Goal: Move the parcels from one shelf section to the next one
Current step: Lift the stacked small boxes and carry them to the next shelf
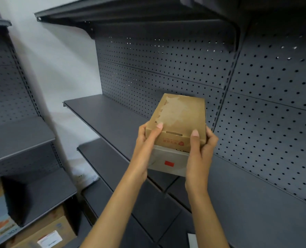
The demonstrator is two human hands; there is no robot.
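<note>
You are carrying two stacked parcels at once: a brown cardboard box [178, 117] on top and a grey box [168, 161] with a red sticker underneath. Your left hand [145, 147] clamps the left side of the stack with its thumb pressed onto the brown lid, and your right hand [200, 151] does the same on the right side. Both hands are closed on the stack, which hangs in the air between them, apparently just above the empty dark shelf [102, 113] that runs out to the left of your left hand.

Judging by the task, you are about to set the stack down on this section. Keep both thumbs pinning the top box, because it is only resting on the grey one and could slide off if you tilt forward. Lower the far edge first, push the stack back toward the perforated back panel [157, 68] beyond your fingertips, and let go only once the bottom box sits flat. Leave room beside it for more parcels.
</note>
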